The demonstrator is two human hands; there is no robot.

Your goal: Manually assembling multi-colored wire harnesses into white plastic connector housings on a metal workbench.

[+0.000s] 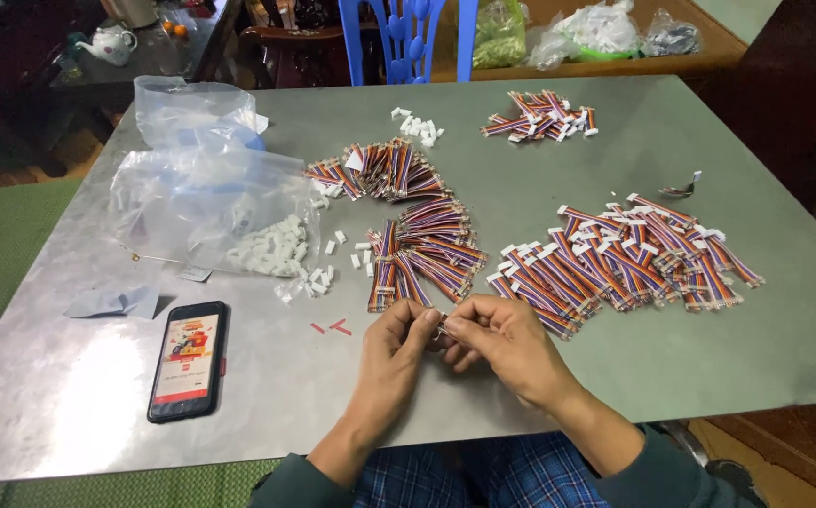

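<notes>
Both hands, left hand (396, 337) and right hand (494, 341), pinch a small multicoloured ribbon-wire piece (441, 327) together just before the heap of striped wire bundles (427, 252) on the grey metal counter (97, 376); steady fingertip alignment seems key.

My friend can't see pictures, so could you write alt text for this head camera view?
Two bare hands, left hand and right hand, pinch a small wire piece together above a grey table. Heaps of striped wire bundles, a plastic bag of white connectors and a smartphone lie around them.
</notes>
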